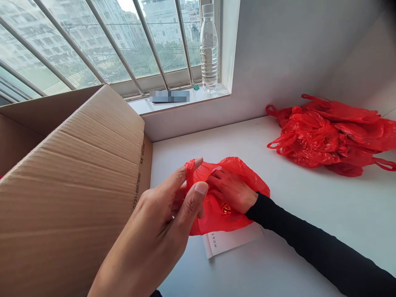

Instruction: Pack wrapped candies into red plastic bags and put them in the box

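My left hand (173, 202) holds a red plastic bag (244, 173) by its handle, which is looped round the index finger; the thumb is apart from that finger. Inside the bag, showing through the thin red film, is my right hand (230, 189). Its fingers are curled, and what they grip is hard to see. A small pinkish-white bit shows by the fingertips, and something shiny and gold (227, 208) glints below the hand. Under the bag lies a white paper pad (229, 240) with handwriting, partly covered.
A big open cardboard box (83, 177) stands at the left. Several crumpled red plastic bags (328, 138) are heaped at the right against the wall. On the windowsill are a water bottle (209, 53) and a blurred flat object (169, 96). Metal bars cross the window.
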Motion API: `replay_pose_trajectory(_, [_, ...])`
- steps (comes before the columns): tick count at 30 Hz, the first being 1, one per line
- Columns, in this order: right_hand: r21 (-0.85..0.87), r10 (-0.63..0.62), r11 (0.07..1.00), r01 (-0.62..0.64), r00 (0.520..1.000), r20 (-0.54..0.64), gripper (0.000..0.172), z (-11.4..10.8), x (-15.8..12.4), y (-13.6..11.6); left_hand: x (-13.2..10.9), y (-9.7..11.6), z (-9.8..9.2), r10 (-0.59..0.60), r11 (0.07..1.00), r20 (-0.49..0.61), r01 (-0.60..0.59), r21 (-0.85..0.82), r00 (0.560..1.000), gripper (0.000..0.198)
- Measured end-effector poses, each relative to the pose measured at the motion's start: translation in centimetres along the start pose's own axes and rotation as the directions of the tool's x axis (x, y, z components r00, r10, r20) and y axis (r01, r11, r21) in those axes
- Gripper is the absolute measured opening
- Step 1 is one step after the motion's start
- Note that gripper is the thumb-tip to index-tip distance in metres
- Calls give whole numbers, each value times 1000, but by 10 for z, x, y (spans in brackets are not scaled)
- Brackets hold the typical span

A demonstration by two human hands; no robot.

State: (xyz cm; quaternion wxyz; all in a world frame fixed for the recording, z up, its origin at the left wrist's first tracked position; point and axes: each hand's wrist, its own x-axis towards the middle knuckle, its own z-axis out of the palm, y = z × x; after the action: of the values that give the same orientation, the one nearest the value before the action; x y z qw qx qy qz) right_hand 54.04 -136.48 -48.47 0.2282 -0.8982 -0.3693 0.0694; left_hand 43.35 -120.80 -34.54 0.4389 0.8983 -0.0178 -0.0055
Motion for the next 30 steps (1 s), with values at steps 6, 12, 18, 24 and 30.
replay_pose_trajectory(6, [28, -1, 1000, 2, 1000, -15, 18, -1, 1, 1, -1, 0, -4, -15, 1000, -4, 15, -24, 1000, 28])
replay_pose_trajectory(12, [51, 2, 999, 0, 999, -36, 15, 14, 4, 2, 0, 0, -5, 16, 1000, -3, -16, 27, 1000, 22])
replay_pose_trajectory(18, [149, 60, 988, -44, 993, -101, 22, -1, 1, 1, 0, -2, -6, 22, 1000, -16, -22, 13, 1000, 23])
replay_pose_trajectory(24, [270, 55, 963, -26, 993, -102, 24, -13, -2, 6, 0, -8, -5, 19, 999, 25, -20, 27, 999, 24])
replay_pose_trajectory(30, [218, 22, 976, -11, 999, -50, 20, -12, -6, 12, -1, -3, -4, -29, 999, 18, 29, -18, 999, 30])
